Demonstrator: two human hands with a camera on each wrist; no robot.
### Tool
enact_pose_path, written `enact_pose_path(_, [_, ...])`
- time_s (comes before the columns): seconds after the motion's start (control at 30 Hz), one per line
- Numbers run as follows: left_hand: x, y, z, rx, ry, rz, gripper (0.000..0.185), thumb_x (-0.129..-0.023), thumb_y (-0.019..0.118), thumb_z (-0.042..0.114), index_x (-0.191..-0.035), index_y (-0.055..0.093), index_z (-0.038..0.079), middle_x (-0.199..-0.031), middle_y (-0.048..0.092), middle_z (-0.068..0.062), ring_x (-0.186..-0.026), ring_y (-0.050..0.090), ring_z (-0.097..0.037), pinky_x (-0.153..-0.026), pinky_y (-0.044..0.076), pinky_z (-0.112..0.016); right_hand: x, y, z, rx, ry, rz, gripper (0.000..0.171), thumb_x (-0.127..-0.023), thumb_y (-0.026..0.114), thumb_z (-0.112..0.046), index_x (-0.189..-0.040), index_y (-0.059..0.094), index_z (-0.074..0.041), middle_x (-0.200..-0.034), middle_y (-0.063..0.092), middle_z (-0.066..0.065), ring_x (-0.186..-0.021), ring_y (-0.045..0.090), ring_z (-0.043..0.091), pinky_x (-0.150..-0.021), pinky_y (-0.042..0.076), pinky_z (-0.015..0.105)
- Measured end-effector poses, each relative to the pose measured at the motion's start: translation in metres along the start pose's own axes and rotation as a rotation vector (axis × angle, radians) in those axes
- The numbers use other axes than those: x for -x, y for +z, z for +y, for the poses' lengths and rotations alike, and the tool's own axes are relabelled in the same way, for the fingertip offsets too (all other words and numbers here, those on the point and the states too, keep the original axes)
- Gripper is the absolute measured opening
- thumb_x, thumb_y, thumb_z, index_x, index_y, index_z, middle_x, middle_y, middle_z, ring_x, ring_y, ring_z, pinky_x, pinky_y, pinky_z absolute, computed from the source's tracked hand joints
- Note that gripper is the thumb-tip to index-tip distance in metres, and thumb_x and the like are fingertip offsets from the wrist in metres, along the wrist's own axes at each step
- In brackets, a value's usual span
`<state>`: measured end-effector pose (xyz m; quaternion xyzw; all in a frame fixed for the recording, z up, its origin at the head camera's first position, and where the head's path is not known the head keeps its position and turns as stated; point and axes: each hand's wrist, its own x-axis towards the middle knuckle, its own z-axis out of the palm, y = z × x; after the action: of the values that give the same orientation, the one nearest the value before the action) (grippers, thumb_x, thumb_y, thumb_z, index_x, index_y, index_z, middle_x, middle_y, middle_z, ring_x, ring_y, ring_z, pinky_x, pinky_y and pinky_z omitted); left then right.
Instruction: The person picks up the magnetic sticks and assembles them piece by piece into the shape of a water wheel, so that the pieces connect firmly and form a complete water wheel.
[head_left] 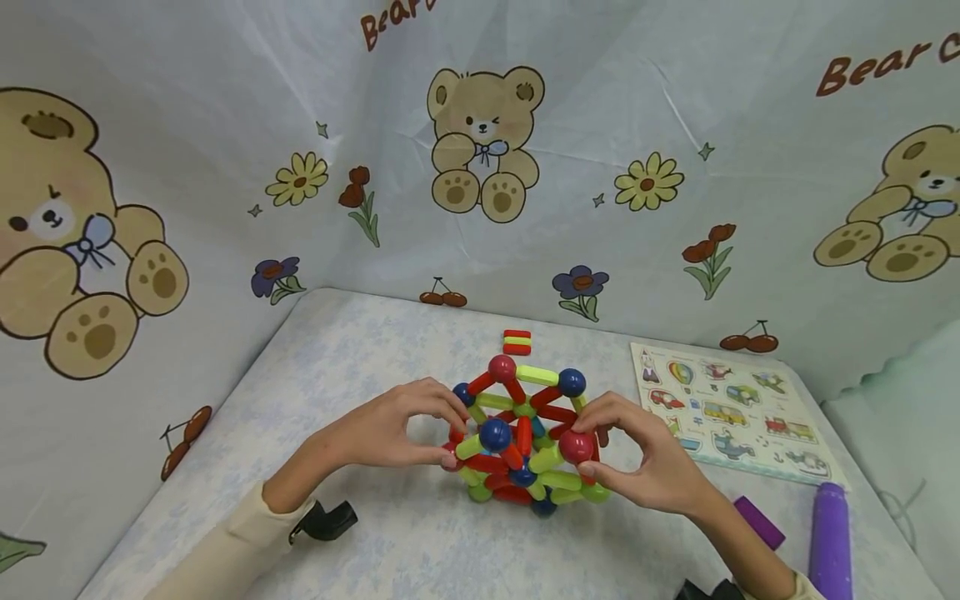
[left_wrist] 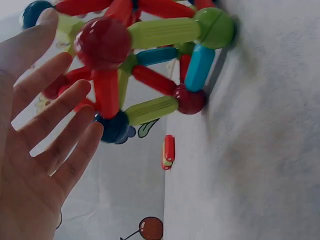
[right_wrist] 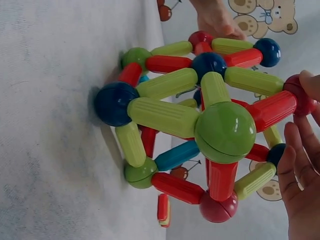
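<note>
A ball-and-stick building toy frame (head_left: 522,442) stands on the table, with red, blue and green balls joined by red, lime and light blue sticks. At its left side is my left hand (head_left: 408,421). In the left wrist view its fingers (left_wrist: 55,107) are spread and fairly straight beside a red ball (left_wrist: 103,43); whether the thumb presses on the frame is hard to tell. My right hand (head_left: 645,454) pinches a red ball (head_left: 576,447) at the frame's right between thumb and forefinger. The right wrist view shows that same red ball (right_wrist: 298,96) at the thumb.
Behind the frame lie a few short red and lime sticks (head_left: 517,342). A picture board (head_left: 738,412) with vehicles is at the right back. Nearer on the right are a purple block (head_left: 759,522) and a purple cylinder (head_left: 830,542). A bear-print cloth (head_left: 487,267) hangs behind the table.
</note>
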<state>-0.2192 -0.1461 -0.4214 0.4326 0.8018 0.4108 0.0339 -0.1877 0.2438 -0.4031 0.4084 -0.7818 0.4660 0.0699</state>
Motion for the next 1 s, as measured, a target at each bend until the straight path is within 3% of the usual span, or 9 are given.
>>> enact_pose_path(0.17, [-0.007, -0.024, -0.013, 0.027, -0.064, 0.098, 0.023, -0.097, 0.084, 0.021, -0.120, 0.079, 0.021, -0.124, 0.073, 0.010, -0.118, 0.066, -0.011, -0.097, 0.060, -0.040, -0.004, -0.001, 0.001, -0.004, -0.005, -0.017, 0.053, -0.081, 0.087, 0.008, -0.124, 0.070, -0.018, -0.117, 0.071, 0.001, -0.099, 0.062, 0.012, -0.075, 0.056, 0.028])
enact_pose_path(0.3, [-0.033, -0.039, -0.035, -0.025, -0.095, 0.120, 0.021, -0.098, 0.082, 0.018, -0.118, 0.079, 0.020, -0.117, 0.076, 0.006, -0.109, 0.071, -0.011, -0.092, 0.063, -0.039, -0.009, -0.002, 0.001, -0.011, -0.043, -0.015, 0.051, -0.082, 0.084, 0.009, -0.124, 0.072, -0.017, -0.117, 0.072, 0.001, -0.102, 0.063, 0.012, -0.077, 0.055, 0.027])
enact_pose_path(0.47, [-0.085, -0.042, -0.066, -0.114, -0.097, 0.029, 0.021, -0.099, 0.081, 0.017, -0.119, 0.077, 0.011, -0.116, 0.077, -0.004, -0.107, 0.073, -0.018, -0.090, 0.064, -0.041, -0.015, -0.001, 0.001, -0.007, -0.104, 0.058, 0.046, -0.083, 0.080, 0.013, -0.124, 0.073, -0.010, -0.117, 0.073, 0.006, -0.103, 0.064, 0.016, -0.077, 0.054, 0.028])
enact_pose_path(0.57, [-0.117, -0.033, -0.084, -0.177, -0.109, -0.037, 0.023, -0.099, 0.080, 0.016, -0.121, 0.076, 0.009, -0.117, 0.077, -0.004, -0.109, 0.072, -0.019, -0.092, 0.063, -0.040, -0.015, -0.004, 0.001, 0.046, -0.046, 0.126, 0.044, -0.086, 0.076, 0.015, -0.124, 0.073, -0.008, -0.120, 0.072, 0.005, -0.106, 0.063, 0.015, -0.080, 0.054, 0.025])
enact_pose_path(0.7, [-0.153, -0.013, -0.106, -0.357, -0.074, -0.167, 0.026, -0.101, 0.078, 0.018, -0.126, 0.075, 0.010, -0.124, 0.075, -0.003, -0.115, 0.069, -0.020, -0.099, 0.059, -0.035, -0.011, -0.009, 0.002, 0.153, 0.063, 0.196, 0.046, -0.090, 0.076, 0.014, -0.127, 0.073, -0.012, -0.128, 0.070, 0.003, -0.116, 0.061, 0.012, -0.086, 0.051, 0.021])
enact_pose_path(0.8, [-0.172, -0.001, -0.116, -0.509, -0.029, -0.245, 0.030, -0.102, 0.077, 0.019, -0.131, 0.074, 0.011, -0.131, 0.071, -0.005, -0.122, 0.066, -0.022, -0.104, 0.056, -0.035, -0.011, -0.011, 0.004, 0.218, 0.113, 0.213, 0.047, -0.091, 0.078, 0.009, -0.132, 0.072, -0.014, -0.133, 0.069, 0.001, -0.120, 0.060, 0.010, -0.089, 0.050, 0.020])
enact_pose_path(1.0, [-0.192, 0.010, -0.121, -0.617, -0.020, -0.313, 0.034, -0.104, 0.074, 0.019, -0.137, 0.072, 0.013, -0.136, 0.067, -0.009, -0.124, 0.063, -0.024, -0.105, 0.055, -0.036, -0.014, -0.009, 0.011, 0.228, 0.137, 0.215, 0.049, -0.093, 0.079, 0.005, -0.136, 0.070, -0.016, -0.134, 0.070, -0.001, -0.118, 0.060, 0.009, -0.089, 0.052, 0.020])
